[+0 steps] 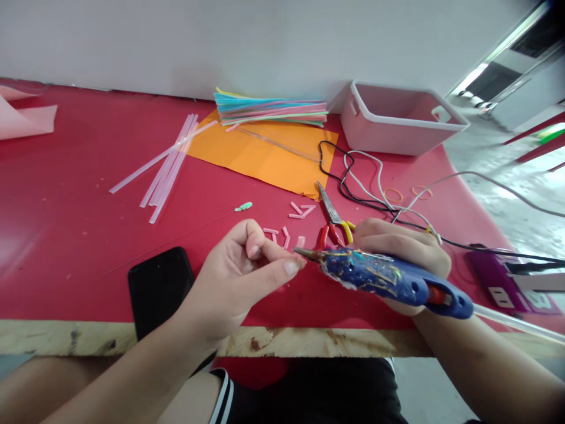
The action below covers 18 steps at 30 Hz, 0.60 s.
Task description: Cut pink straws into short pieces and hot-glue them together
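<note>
My right hand is wrapped round a blue hot glue gun smeared with dried glue, a clear glue stick poking out of its back end. Its metal nozzle points left and almost meets the fingertips of my left hand. Thumb and forefinger of that hand are pinched together; whatever they hold is too small to make out. Just beyond lie several short pink pieces. Scissors with red and yellow handles rest behind the nozzle. A thin wire with a green tip lies left of them.
A black phone lies at the front edge. Pink translucent strips, orange paper and a bundle of coloured pipe cleaners are farther back. A pink bin stands back right. Cables cross toward a purple power strip.
</note>
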Motion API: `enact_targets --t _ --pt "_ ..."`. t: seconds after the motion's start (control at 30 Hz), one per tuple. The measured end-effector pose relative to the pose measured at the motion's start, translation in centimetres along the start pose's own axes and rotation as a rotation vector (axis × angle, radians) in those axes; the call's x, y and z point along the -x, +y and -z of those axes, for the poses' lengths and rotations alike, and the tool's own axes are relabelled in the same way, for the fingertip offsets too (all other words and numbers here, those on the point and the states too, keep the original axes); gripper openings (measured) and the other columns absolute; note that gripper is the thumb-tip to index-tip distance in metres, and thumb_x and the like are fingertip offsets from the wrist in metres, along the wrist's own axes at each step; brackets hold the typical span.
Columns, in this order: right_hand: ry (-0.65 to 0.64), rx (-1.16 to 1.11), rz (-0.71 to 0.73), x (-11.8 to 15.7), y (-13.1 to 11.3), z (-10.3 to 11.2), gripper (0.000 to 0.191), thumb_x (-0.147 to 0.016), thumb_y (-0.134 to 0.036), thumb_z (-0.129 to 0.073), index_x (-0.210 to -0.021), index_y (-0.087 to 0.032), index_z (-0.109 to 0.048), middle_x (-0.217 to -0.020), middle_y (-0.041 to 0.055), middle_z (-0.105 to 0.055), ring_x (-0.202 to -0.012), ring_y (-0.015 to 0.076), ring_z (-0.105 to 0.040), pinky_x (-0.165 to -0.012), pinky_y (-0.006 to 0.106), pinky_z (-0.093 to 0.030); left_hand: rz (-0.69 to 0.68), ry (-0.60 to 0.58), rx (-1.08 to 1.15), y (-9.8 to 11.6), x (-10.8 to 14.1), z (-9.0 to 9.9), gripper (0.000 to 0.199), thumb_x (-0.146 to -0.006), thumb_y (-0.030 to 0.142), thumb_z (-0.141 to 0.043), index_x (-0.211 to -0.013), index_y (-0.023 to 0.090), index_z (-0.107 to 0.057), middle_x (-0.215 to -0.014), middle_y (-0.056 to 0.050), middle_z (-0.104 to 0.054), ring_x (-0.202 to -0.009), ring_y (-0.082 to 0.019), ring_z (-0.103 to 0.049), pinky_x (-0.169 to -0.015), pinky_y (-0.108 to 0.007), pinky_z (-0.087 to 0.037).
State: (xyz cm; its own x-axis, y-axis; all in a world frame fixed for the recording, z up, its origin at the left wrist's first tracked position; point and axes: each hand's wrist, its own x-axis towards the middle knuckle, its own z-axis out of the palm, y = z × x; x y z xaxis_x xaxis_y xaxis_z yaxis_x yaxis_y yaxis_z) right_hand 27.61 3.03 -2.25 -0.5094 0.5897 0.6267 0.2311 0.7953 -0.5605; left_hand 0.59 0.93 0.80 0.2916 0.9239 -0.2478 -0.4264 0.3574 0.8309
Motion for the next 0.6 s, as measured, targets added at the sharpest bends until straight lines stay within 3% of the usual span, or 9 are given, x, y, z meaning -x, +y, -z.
enact_targets --t 0.1,0.2,0.4,0.6 --pt "0.004 0.027 0.022 -0.2 0.0 -0.1 0.032 -0.094 -0.042 -0.061 -0.116 -0.020 -0.071 -0.085 0.0089 -0.068 -0.069 0.0225 -0.064 -0.060 0.038 -0.055 0.011 0.008 -0.002 0.1 0.1 0.1 0.048 -0.076 0.011 -0.085 -0.072 0.022 -0.038 -0.062 0.009 -0.062 -0.059 -0.006 -0.050 -0.061 -0.018 -0.043" --pt "0.034 0.041 0.024 -0.5 -0.2 -0.2 0.028 -0.089 -0.032 -0.065 -0.113 -0.019 -0.071 -0.083 0.0083 -0.067 -0.067 0.0223 -0.065 -0.059 0.037 -0.055 0.010 -0.013 0.010 0.1 0.1 0.0 0.048 -0.076 0.011 -0.085 -0.072 0.022 -0.038 -0.062 0.009 -0.061 -0.060 -0.006 -0.051 -0.064 -0.019 -0.045" --pt "0.207 0.220 -0.136 -0.6 -0.8 -0.4 0.031 -0.076 -0.014 -0.070 -0.105 -0.025 -0.071 -0.076 0.0010 -0.068 -0.058 0.0174 -0.061 -0.051 0.030 -0.050 0.002 -0.037 0.007 0.1 0.2 -0.1 0.047 -0.078 0.008 -0.082 -0.072 0.022 -0.038 -0.064 0.008 -0.065 -0.064 -0.007 -0.052 -0.069 -0.020 -0.048" --pt "0.135 0.090 -0.147 -0.4 -1.1 -0.5 0.031 -0.076 -0.011 -0.069 -0.105 -0.024 -0.071 -0.084 0.0041 -0.072 -0.067 0.0207 -0.068 -0.057 0.034 -0.055 -0.012 0.031 -0.093 0.3 0.2 0.1 0.049 -0.074 0.010 -0.084 -0.070 0.022 -0.037 -0.060 0.007 -0.062 -0.058 -0.006 -0.045 -0.059 -0.019 -0.042"
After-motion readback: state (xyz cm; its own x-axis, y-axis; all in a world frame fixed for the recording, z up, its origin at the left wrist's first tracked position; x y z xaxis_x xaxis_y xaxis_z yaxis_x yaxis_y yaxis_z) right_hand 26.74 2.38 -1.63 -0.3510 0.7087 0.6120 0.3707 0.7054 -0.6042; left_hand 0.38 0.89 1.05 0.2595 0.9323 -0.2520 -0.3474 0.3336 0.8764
